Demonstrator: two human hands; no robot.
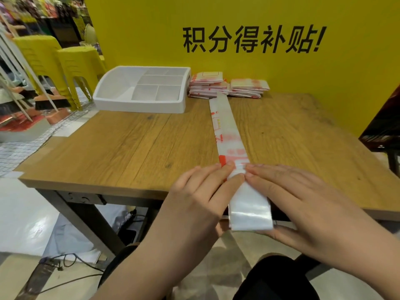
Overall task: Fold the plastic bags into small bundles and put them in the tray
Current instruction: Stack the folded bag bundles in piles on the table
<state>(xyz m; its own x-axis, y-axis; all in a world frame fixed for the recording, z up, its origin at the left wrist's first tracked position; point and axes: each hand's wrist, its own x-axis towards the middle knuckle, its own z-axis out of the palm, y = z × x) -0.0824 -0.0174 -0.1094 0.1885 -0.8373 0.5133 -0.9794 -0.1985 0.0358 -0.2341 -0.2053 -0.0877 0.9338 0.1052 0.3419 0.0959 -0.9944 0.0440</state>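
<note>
- We see the white tray (pixel 138 105) on the wooden table (pixel 129 148), and none of its compartments holds a bundle.
- Just right of the tray, two piles of folded bags (pixel 229 87) lie side by side.
- Right of the tray, the long bag strip (pixel 227 131), white with red print, runs from those piles towards us.
- Nearer us than the tray and to its right, our left hand (pixel 201 191) presses its fingertips (pixel 229 167) on the strip, with the thumb tip showing under the strip's near end.
- Our right hand (pixel 303 198) meets it from the side away from the tray, fingers on top and thumb beneath, pinching that same end.
- Left of the tray stand yellow stools (pixel 65 68).
</note>
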